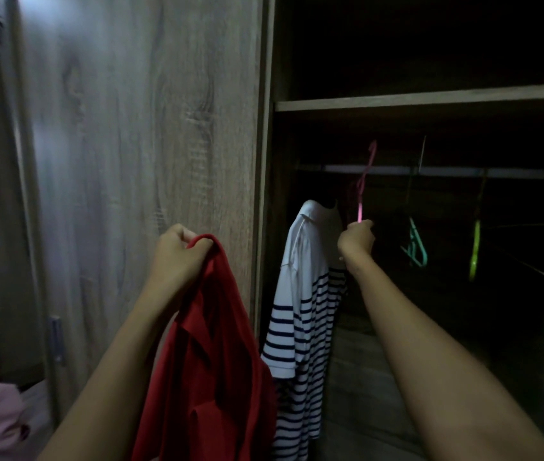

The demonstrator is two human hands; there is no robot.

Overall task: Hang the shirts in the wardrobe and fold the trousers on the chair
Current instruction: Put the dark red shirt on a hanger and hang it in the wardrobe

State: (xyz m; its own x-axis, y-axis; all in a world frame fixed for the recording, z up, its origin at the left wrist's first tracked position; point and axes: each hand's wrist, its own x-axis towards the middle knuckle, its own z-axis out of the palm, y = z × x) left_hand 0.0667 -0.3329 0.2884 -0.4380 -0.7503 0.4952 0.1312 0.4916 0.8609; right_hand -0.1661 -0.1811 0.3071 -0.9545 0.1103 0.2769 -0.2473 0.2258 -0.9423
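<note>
Your left hand (177, 249) is closed tight on the top edge of the red shirt (210, 354), low in the middle of the frame, in front of the wooden wardrobe door (137, 121). You hold it up high so the rest can hang down and not bunch up. Your right hand (356, 239) reaches into the dark wardrobe at the middle right, and its fingers are pinched shut around the bottom of the pink hanger (363, 188). The hook end of that hanger sits up by the rail (446, 171), so I think you are taking it down for the red shirt. Just left of your right hand, the striped shirt (300, 294) already hangs inside (one shirt done). Further right, a teal hanger (415, 247) and a green hanger (475, 251) hang bare. I cannot see the trousers or the chair here.
</note>
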